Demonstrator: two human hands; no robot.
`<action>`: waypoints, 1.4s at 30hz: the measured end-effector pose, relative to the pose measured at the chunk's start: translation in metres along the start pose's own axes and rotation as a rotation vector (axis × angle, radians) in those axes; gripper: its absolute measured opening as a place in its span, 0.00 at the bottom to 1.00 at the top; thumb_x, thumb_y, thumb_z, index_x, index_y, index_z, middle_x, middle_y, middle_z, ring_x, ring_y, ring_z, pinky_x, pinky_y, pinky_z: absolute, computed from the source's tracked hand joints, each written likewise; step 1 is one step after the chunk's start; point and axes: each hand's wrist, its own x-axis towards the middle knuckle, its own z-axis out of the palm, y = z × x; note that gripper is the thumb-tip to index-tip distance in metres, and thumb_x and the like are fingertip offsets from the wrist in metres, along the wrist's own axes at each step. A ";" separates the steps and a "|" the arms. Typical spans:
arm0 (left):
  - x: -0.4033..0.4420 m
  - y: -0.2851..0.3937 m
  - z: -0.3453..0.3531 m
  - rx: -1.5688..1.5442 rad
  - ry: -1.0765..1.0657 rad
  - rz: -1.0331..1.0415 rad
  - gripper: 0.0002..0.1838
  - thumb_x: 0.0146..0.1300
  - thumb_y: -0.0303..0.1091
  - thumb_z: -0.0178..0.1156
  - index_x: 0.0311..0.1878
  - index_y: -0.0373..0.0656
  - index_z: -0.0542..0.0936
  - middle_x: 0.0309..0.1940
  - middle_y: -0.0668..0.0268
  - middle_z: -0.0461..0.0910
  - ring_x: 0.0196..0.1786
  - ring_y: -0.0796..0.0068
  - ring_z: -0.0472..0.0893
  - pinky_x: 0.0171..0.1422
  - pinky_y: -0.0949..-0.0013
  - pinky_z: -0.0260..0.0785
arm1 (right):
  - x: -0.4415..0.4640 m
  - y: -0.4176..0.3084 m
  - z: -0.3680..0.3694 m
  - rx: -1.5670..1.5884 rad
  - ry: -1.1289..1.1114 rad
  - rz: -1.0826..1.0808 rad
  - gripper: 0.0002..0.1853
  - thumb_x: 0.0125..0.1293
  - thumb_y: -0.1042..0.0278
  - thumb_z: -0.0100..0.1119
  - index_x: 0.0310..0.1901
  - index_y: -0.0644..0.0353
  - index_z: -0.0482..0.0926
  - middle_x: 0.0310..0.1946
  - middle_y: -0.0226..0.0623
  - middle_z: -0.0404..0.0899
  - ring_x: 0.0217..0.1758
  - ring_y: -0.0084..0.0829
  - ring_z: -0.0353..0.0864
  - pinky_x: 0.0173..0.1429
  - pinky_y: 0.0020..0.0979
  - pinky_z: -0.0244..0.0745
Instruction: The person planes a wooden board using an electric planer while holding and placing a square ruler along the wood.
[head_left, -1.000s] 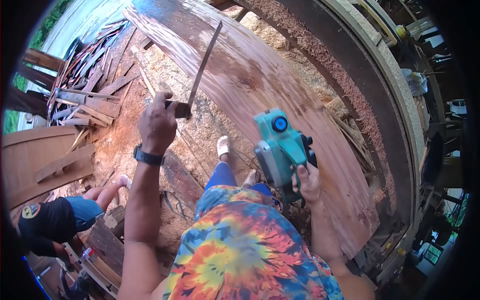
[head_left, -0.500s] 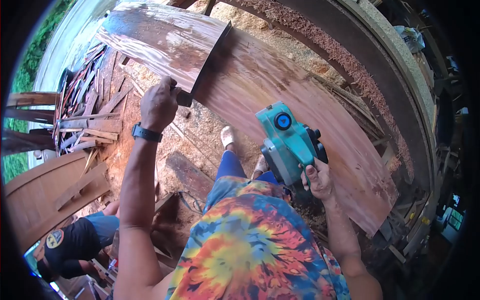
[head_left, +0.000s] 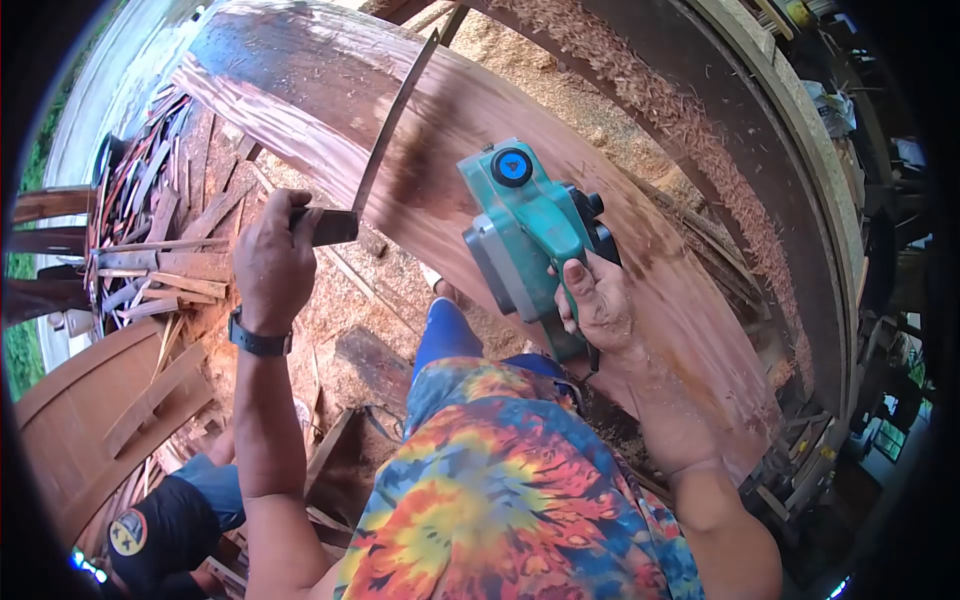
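My left hand [head_left: 275,262], wearing a dark wristwatch, is closed around the dark stock of a try square [head_left: 395,122]. Its long thin blade stretches over the upper part of a broad reddish wooden plank [head_left: 660,310], casting a shadow on the wood beside it. My right hand [head_left: 598,305] grips the rear handle of a teal electric planer [head_left: 535,215], which has a blue round cap on its side. The planer is held over the plank's near edge; whether its sole touches the wood cannot be seen.
A curved timber [head_left: 700,120] strewn with shavings runs along the far right. Scrap wood [head_left: 150,215] is piled at left, above a curved wooden panel [head_left: 85,410]. Sawdust covers the ground. Another person [head_left: 165,530] in a dark shirt crouches at lower left.
My left hand has drawn back toward me and left with the try square, whose blade has lifted and tilted. The planer has come up and to the left in my right hand.
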 end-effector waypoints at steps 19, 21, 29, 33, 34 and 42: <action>0.206 -0.212 -0.069 0.477 -0.153 -0.224 0.22 0.60 0.44 0.75 0.49 0.36 0.85 0.44 0.51 0.88 0.46 0.54 0.87 0.52 0.55 0.76 | 0.316 -0.148 0.165 -0.144 0.094 -0.210 0.39 0.70 0.24 0.54 0.39 0.65 0.79 0.17 0.31 0.73 0.16 0.22 0.73 0.21 0.30 0.71; 0.214 -0.207 -0.072 0.546 -0.264 -0.282 0.22 0.58 0.45 0.76 0.47 0.36 0.85 0.44 0.51 0.88 0.47 0.54 0.87 0.52 0.56 0.76 | 0.267 -0.129 0.156 -0.152 0.098 -0.167 0.38 0.71 0.25 0.54 0.40 0.64 0.79 0.17 0.30 0.73 0.16 0.22 0.73 0.21 0.29 0.70; 0.203 -0.175 -0.072 0.544 -0.152 -0.195 0.20 0.56 0.44 0.76 0.43 0.38 0.85 0.43 0.49 0.87 0.49 0.51 0.86 0.55 0.52 0.76 | 0.034 -0.006 0.114 -0.162 0.113 -0.068 0.39 0.72 0.24 0.50 0.45 0.63 0.75 0.19 0.27 0.70 0.18 0.18 0.70 0.23 0.24 0.66; 0.214 -0.203 -0.064 0.602 -0.141 -0.220 0.20 0.55 0.43 0.76 0.43 0.40 0.85 0.42 0.52 0.87 0.47 0.54 0.87 0.53 0.54 0.76 | -0.002 0.020 0.106 -0.120 0.105 -0.057 0.38 0.71 0.24 0.52 0.46 0.63 0.75 0.19 0.28 0.70 0.18 0.18 0.70 0.23 0.23 0.66; 0.214 -0.205 -0.062 0.566 -0.133 -0.219 0.20 0.53 0.42 0.77 0.45 0.40 0.85 0.41 0.53 0.87 0.46 0.54 0.87 0.52 0.55 0.77 | 0.002 0.019 0.107 -0.114 0.105 -0.062 0.38 0.71 0.24 0.52 0.46 0.63 0.75 0.19 0.28 0.70 0.18 0.18 0.70 0.23 0.23 0.66; 0.213 -0.203 -0.065 0.510 -0.185 -0.286 0.22 0.59 0.45 0.71 0.51 0.41 0.85 0.51 0.47 0.87 0.56 0.49 0.86 0.61 0.51 0.78 | 0.123 -0.048 0.128 -0.125 0.074 -0.088 0.38 0.71 0.24 0.53 0.43 0.63 0.76 0.18 0.28 0.71 0.15 0.19 0.70 0.19 0.24 0.66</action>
